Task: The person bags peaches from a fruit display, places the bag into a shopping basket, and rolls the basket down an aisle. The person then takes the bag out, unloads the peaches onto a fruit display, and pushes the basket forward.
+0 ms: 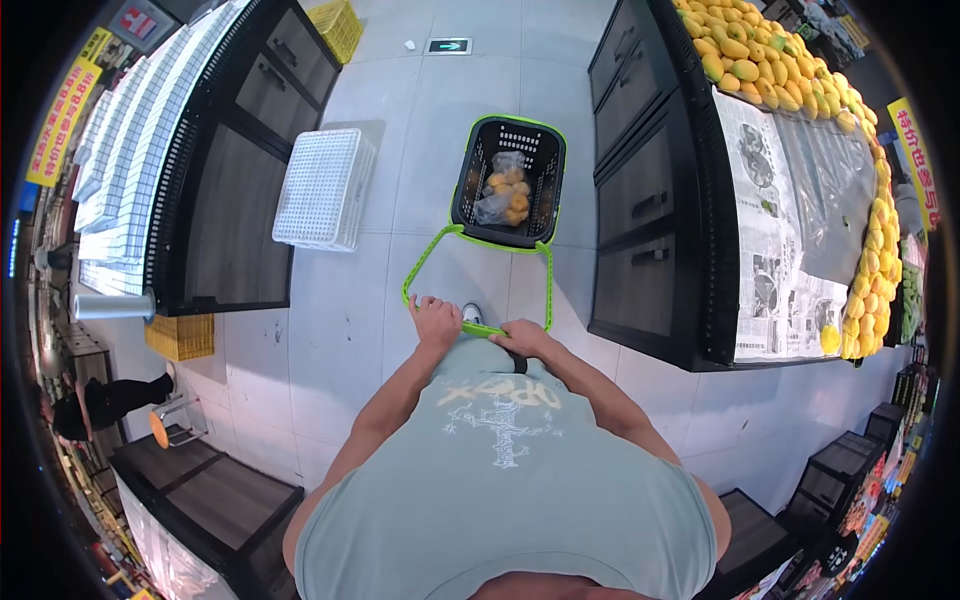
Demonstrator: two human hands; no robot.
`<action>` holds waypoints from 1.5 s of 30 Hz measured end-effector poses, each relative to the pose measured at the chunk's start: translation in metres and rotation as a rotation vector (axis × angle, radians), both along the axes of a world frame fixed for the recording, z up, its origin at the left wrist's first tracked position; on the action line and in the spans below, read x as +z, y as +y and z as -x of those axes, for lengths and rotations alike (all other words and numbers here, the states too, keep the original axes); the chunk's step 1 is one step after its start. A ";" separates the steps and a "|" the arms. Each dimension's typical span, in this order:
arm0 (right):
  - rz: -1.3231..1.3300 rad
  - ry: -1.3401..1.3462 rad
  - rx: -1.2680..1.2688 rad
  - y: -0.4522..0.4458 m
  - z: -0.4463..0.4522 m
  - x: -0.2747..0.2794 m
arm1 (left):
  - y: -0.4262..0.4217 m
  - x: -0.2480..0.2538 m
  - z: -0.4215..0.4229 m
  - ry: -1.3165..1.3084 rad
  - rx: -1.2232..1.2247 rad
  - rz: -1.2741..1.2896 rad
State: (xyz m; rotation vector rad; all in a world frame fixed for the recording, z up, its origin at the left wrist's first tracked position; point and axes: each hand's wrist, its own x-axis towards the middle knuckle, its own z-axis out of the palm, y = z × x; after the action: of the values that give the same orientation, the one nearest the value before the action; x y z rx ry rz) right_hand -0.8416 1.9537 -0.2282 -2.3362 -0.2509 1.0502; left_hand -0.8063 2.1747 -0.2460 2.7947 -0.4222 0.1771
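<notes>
A black shopping basket (508,135) with a lime-green rim stands on the floor ahead of me. In it lies a clear plastic bag of yellow-orange fruit (510,190). The basket's green pull handle (550,285) reaches back toward my body. My left hand (437,322) is wrapped round the handle's near left corner. Toward the other end of the same bar, my right hand (526,338) is closed on it. Parts of the fingers on both hands are hidden from above.
A white plastic crate (320,190) sits on the floor to the left, beside a dark cabinet (225,190). On the right, a display stand carries newspaper (765,230) and many mangoes (760,60). Farther off is a yellow crate (335,30). An orange-topped stool (160,430) stands at left.
</notes>
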 end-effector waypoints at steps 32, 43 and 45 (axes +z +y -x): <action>0.018 -0.057 -0.141 -0.112 -0.236 -0.016 | -0.112 -0.003 -0.262 0.186 -0.276 -0.220; -0.015 -0.057 -0.090 -0.172 -0.285 -0.032 | -0.170 -0.018 -0.303 0.298 -0.218 -0.251; -0.012 -0.064 -0.093 -0.177 -0.294 -0.034 | -0.176 -0.019 -0.316 0.303 -0.211 -0.257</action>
State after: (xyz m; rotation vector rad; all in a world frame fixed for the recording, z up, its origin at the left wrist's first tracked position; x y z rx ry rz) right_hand -0.5479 1.7769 -0.2622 -2.3494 -0.1706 0.9280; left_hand -0.4904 1.9986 -0.2650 2.9268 -0.6999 -0.3686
